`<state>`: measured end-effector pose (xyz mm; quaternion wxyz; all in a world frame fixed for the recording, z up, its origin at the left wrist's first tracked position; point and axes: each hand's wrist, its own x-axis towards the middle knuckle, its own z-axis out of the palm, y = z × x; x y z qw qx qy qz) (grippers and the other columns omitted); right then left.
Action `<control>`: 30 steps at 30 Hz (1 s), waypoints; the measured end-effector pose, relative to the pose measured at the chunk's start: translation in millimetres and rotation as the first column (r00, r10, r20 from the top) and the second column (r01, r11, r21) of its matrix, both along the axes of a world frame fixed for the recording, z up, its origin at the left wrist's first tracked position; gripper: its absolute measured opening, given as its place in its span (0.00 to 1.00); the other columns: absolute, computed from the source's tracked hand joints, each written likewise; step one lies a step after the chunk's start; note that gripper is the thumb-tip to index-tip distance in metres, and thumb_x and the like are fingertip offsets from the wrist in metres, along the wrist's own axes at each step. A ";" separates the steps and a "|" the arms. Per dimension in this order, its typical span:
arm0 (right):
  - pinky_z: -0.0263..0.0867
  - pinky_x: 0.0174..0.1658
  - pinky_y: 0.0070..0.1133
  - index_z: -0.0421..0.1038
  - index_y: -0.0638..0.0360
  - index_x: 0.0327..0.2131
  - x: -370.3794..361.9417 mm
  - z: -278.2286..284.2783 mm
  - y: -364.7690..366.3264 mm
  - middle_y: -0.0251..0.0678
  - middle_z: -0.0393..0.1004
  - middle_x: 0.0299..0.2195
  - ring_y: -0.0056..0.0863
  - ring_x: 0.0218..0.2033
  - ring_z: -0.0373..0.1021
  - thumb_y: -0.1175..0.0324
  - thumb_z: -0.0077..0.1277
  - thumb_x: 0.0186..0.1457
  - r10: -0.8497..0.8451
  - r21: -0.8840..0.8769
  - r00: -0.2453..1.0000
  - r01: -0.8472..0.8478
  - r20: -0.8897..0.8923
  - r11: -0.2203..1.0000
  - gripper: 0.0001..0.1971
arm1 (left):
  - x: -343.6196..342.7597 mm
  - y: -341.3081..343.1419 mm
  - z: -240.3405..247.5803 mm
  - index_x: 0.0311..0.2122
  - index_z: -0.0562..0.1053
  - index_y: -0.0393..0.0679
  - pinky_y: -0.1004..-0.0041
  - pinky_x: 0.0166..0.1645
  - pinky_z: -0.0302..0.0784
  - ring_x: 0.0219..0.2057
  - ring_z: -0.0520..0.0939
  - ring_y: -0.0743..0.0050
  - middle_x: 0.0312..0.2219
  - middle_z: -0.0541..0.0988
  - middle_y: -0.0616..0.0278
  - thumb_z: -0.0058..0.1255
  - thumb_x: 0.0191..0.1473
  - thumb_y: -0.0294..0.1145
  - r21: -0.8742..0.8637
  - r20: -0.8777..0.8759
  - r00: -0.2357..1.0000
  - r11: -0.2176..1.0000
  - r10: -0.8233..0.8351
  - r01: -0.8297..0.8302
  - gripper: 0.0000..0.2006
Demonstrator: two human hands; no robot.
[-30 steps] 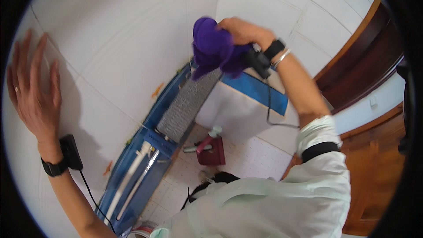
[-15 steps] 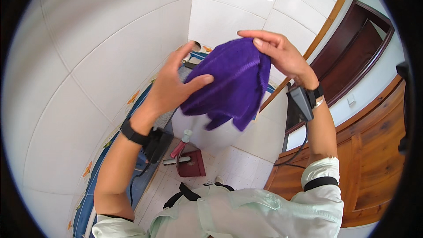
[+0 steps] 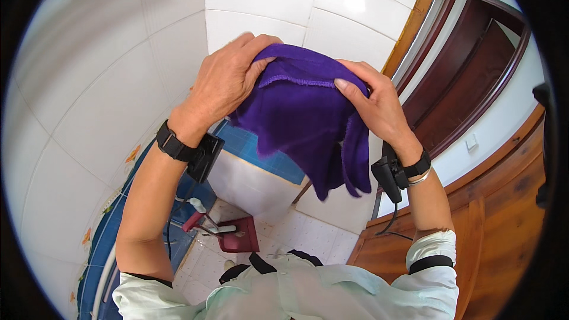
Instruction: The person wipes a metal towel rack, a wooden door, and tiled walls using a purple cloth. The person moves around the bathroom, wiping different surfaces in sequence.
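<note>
A purple cloth with a stitched hem hangs between my hands, folded over along its top. My left hand pinches its upper left edge, thumb in front and fingers behind. At the upper right edge, my right hand grips the cloth between thumb and fingers. The lower corners dangle free. Each wrist wears a black strap with a small black device.
Below the cloth lies a blue-tiled ledge with a white side. A dark red dustpan and a brush stand on the tiled floor. White tiled walls rise at left and ahead; a wooden door is at right.
My left hand has gone from open beside the cloth to holding its top edge. The cloth is now spread between both hands, and the view has shifted to the right.
</note>
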<state>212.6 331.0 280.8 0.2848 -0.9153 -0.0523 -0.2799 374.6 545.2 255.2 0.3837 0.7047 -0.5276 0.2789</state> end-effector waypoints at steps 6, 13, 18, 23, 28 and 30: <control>0.67 0.44 0.25 0.77 0.61 0.47 16.1 -20.1 -44.4 0.42 0.77 0.35 0.33 0.38 0.73 0.61 0.49 0.63 0.042 0.008 0.990 -0.043 0.134 0.999 0.16 | -18.7 -30.0 -8.1 0.51 0.72 0.44 0.63 0.42 0.79 0.37 0.83 0.53 0.39 0.81 0.51 0.57 0.53 0.52 0.156 -0.070 0.979 0.972 0.189 -0.177 0.26; 0.65 0.42 0.27 0.77 0.69 0.37 27.8 -39.5 -62.8 0.42 0.75 0.35 0.33 0.35 0.71 0.58 0.45 0.65 0.064 0.112 0.992 -0.077 0.112 0.991 0.19 | -18.2 -41.8 -20.3 0.59 0.62 0.50 0.58 0.39 0.79 0.38 0.80 0.50 0.44 0.73 0.53 0.57 0.46 0.32 0.319 0.061 0.915 0.861 0.399 -0.397 0.33; 0.58 0.33 0.20 0.68 0.67 0.27 35.1 -43.9 -69.1 0.26 0.67 0.25 0.16 0.28 0.60 0.57 0.45 0.67 0.039 0.364 0.997 -0.010 -0.072 0.931 0.21 | 25.2 -37.2 -36.4 0.55 0.66 0.47 0.59 0.44 0.79 0.40 0.80 0.48 0.44 0.74 0.54 0.57 0.46 0.20 0.250 -0.023 0.917 0.891 0.398 -0.380 0.28; 0.66 0.36 0.17 0.75 0.63 0.35 48.4 -20.8 -77.2 0.26 0.74 0.29 0.14 0.29 0.68 0.56 0.46 0.67 0.150 0.719 0.986 -0.157 0.073 0.677 0.19 | 44.8 -7.3 -38.5 0.52 0.69 0.45 0.61 0.45 0.79 0.43 0.79 0.47 0.44 0.75 0.52 0.61 0.45 0.22 0.263 0.166 0.759 0.714 0.629 -0.649 0.26; 0.75 0.40 0.21 0.73 0.69 0.43 64.5 3.8 -38.2 0.37 0.78 0.36 0.24 0.34 0.76 0.57 0.46 0.67 0.180 0.904 0.982 -0.025 -0.057 0.426 0.19 | -7.4 -13.2 -70.2 0.49 0.71 0.39 0.66 0.46 0.78 0.44 0.80 0.65 0.43 0.78 0.58 0.54 0.58 0.30 -0.005 -0.549 0.835 0.999 -0.038 0.042 0.15; 0.74 0.41 0.23 0.73 0.66 0.43 57.8 5.6 -6.8 0.35 0.78 0.36 0.25 0.34 0.76 0.58 0.47 0.66 0.244 0.904 0.957 0.042 -0.160 0.426 0.18 | -22.1 -46.0 -92.2 0.49 0.72 0.37 0.69 0.49 0.78 0.45 0.80 0.67 0.46 0.78 0.58 0.46 0.65 0.33 -0.219 -0.901 0.301 0.927 -0.312 0.305 0.13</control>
